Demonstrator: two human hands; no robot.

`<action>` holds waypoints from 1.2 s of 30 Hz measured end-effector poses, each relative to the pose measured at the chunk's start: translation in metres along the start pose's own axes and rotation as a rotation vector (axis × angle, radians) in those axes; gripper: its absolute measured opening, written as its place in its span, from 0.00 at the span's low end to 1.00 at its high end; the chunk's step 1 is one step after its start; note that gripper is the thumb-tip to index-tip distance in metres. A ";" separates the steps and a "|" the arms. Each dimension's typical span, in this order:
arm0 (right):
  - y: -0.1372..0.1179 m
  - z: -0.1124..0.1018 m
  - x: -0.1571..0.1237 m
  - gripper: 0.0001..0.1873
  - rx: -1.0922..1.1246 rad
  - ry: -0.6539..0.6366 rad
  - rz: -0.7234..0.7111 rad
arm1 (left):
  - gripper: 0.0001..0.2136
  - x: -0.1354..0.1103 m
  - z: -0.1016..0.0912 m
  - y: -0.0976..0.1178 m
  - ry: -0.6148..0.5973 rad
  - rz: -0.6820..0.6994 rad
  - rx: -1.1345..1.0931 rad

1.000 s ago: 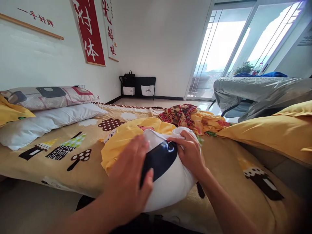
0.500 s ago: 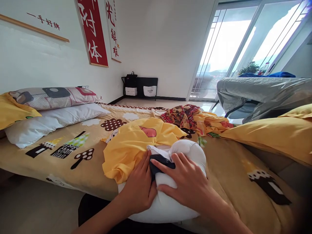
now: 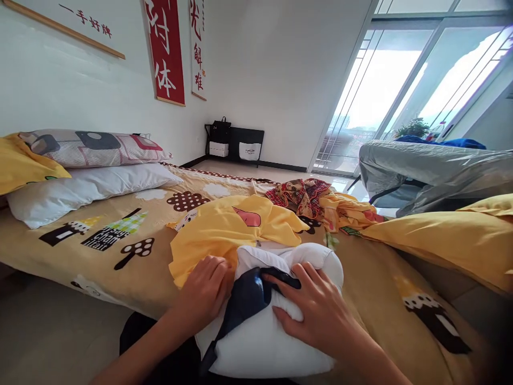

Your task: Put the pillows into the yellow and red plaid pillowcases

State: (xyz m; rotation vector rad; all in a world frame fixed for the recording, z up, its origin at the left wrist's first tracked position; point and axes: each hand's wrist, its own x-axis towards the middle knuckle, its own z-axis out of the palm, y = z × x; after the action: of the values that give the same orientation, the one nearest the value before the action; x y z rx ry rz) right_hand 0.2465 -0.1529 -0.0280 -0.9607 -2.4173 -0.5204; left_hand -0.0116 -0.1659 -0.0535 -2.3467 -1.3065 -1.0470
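A white pillow [image 3: 272, 342] with a dark navy patch [image 3: 246, 297] lies at the near edge of the bed. Its far end sits inside a yellow pillowcase [image 3: 224, 230] with a pink mark. My left hand [image 3: 206, 289] rests curled on the yellow pillowcase's edge, right beside the pillow. Spread flat on top of the pillow, my right hand [image 3: 316, 313] has its fingertips on the navy patch.
The bed carries a tan sheet [image 3: 120, 235] with mushroom prints. Two stacked pillows [image 3: 88, 171] lie at the left, a crumpled red and yellow cloth [image 3: 316, 200] behind, a yellow duvet [image 3: 441, 235] at right. A grey covered table [image 3: 433, 166] stands by the glass doors.
My left hand slid left off the navy patch onto the yellow pillowcase. More of the navy patch shows. My right hand stays pressed on the pillow. The camera has tilted a little.
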 end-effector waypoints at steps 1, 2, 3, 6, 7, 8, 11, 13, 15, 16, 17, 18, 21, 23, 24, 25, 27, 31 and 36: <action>-0.001 0.000 -0.002 0.24 -0.007 0.017 -0.006 | 0.08 0.000 0.006 -0.004 -0.057 0.031 0.070; -0.001 0.000 -0.002 0.24 -0.012 0.025 -0.013 | 0.09 0.000 0.011 -0.008 -0.101 0.061 0.134; -0.002 -0.001 -0.003 0.24 -0.015 0.024 -0.020 | 0.10 0.001 0.016 -0.012 -0.123 0.083 0.194; -0.003 -0.003 -0.002 0.25 -0.016 -0.009 -0.021 | 0.11 0.011 0.026 -0.016 -0.137 0.117 0.356; -0.003 -0.004 -0.001 0.26 -0.015 -0.021 -0.017 | 0.10 0.015 0.027 -0.016 -0.152 0.126 0.404; -0.003 -0.005 0.000 0.26 -0.014 -0.027 -0.014 | 0.09 0.021 0.027 -0.016 -0.177 0.135 0.445; -0.001 -0.006 0.002 0.26 -0.017 -0.041 -0.011 | 0.07 0.038 0.024 -0.019 -0.229 0.137 0.529; 0.000 -0.005 0.003 0.26 -0.026 -0.060 -0.016 | 0.06 0.049 0.019 -0.024 -0.207 0.086 0.546; 0.000 -0.004 0.007 0.25 -0.033 -0.091 -0.018 | 0.05 0.059 0.011 -0.031 -0.151 0.030 0.543; -0.001 -0.003 0.011 0.25 -0.034 -0.110 -0.015 | 0.03 0.063 0.008 -0.033 -0.121 0.013 0.539; -0.001 -0.002 0.016 0.24 -0.034 -0.135 -0.009 | 0.02 0.066 0.005 -0.036 -0.088 0.005 0.535; -0.001 -0.002 0.021 0.24 -0.032 -0.163 -0.003 | 0.03 0.069 0.002 -0.038 -0.053 0.004 0.531; -0.002 0.000 0.042 0.24 -0.027 -0.256 0.002 | 0.05 0.074 0.000 -0.041 0.043 -0.002 0.479; 0.000 0.001 0.057 0.24 -0.032 -0.294 -0.008 | 0.03 0.075 0.002 -0.040 0.091 -0.008 0.416; 0.001 0.003 0.064 0.23 -0.037 -0.300 -0.014 | 0.03 0.074 0.003 -0.037 0.107 -0.004 0.390; 0.003 0.004 0.070 0.22 -0.044 -0.301 -0.018 | 0.03 0.074 0.004 -0.034 0.119 0.007 0.370; 0.006 0.007 0.081 0.19 -0.061 -0.300 -0.019 | 0.04 0.072 0.005 -0.025 0.128 0.062 0.351; 0.016 0.011 0.090 0.15 -0.099 -0.309 0.015 | 0.08 0.064 0.003 -0.006 0.098 0.180 0.391; 0.029 0.011 0.086 0.20 -0.106 -0.306 0.095 | 0.12 0.039 0.004 -0.026 0.079 0.031 0.461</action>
State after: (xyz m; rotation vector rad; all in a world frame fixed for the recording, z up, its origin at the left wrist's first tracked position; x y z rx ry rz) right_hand 0.2089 -0.0824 0.0162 -1.2748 -2.6157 -0.5026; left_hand -0.0182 -0.1243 -0.0316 -1.9555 -1.3107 -0.7240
